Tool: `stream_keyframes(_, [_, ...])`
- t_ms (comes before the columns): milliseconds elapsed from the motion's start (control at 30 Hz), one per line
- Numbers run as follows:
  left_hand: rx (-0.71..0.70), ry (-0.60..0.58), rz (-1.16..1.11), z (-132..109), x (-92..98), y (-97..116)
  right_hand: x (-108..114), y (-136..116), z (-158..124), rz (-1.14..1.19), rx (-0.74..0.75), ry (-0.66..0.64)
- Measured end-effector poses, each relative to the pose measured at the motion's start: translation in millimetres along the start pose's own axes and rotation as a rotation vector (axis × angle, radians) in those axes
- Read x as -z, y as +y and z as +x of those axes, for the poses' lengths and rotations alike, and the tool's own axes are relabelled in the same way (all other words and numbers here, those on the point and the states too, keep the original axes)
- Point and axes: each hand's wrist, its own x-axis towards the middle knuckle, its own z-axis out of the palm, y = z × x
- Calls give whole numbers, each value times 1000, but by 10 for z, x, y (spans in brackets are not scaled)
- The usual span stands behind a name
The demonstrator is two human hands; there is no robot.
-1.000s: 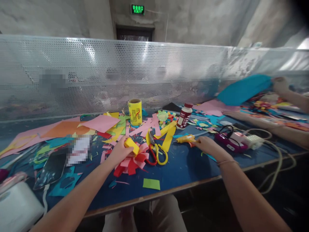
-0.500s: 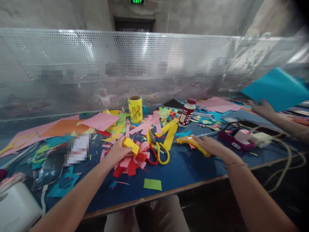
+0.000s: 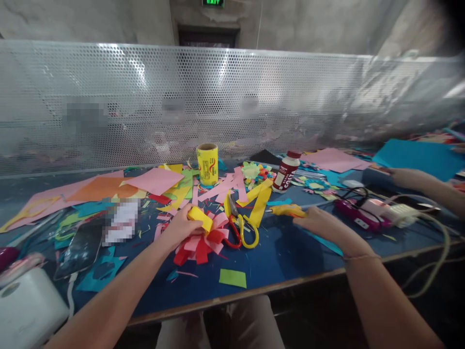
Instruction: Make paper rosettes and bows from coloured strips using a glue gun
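Observation:
My left hand (image 3: pixel 185 225) is closed on a folded yellow paper strip (image 3: pixel 201 219). The strip sits at the top of a ruffled pink and red paper flower (image 3: pixel 198 245) lying on the table. My right hand (image 3: pixel 321 224) is wrapped around a yellow glue gun (image 3: pixel 288 211), whose nozzle points left; its handle is mostly hidden by my fingers. Between my hands lie scissors (image 3: pixel 241 228) with one red and one yellow handle loop, beside the flower. Yellow paper strips (image 3: pixel 259 206) lie just behind them.
A yellow tape core (image 3: pixel 208 165) and a dark red bottle (image 3: pixel 286 172) stand behind. A phone (image 3: pixel 80 245) and white device (image 3: pixel 31 305) lie left; a purple power strip (image 3: pixel 359 215) with cables lies right. A co-worker's hand (image 3: pixel 407 178) reaches in near a blue sheet (image 3: pixel 421 157).
My right hand has closed further around the glue gun's handle, and the gun has turned slightly. The co-worker's blue sheet has come down onto the table. My left hand keeps its hold.

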Motion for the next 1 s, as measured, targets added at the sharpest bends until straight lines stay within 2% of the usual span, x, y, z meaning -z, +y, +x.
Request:
stream_keyframes(67, [-9, 5, 52, -8, 5, 11, 91, -165, -53, 16, -88, -16])
stream_keyframes(100, [-21, 14, 99, -8, 12, 15, 127, -273, -92, 25, -105, 19])
stream_keyframes(233, [-101, 70, 339, 23, 75, 12, 181, -767, -270, 67, 120, 279])
stream_keyframes(333, [-122, 84, 417, 53, 129, -3, 128, -1071, -353, 17, 212, 379])
stream_keyframes(433, [-131, 69, 444, 64, 152, -8, 51, -1259, -377, -59, 323, 430])
stream_keyframes(533, [-150, 50, 480, 65, 152, -7, 14, -1369, -378, -124, 413, 408])
stream_keyframes(767, [-214, 76, 588, 92, 177, -25, 97, -1502, -400, -238, 542, 174])
stream_keyframes(1000, [-191, 89, 605, 82, 186, -16, -12, -1498, -410, -249, 552, 197])
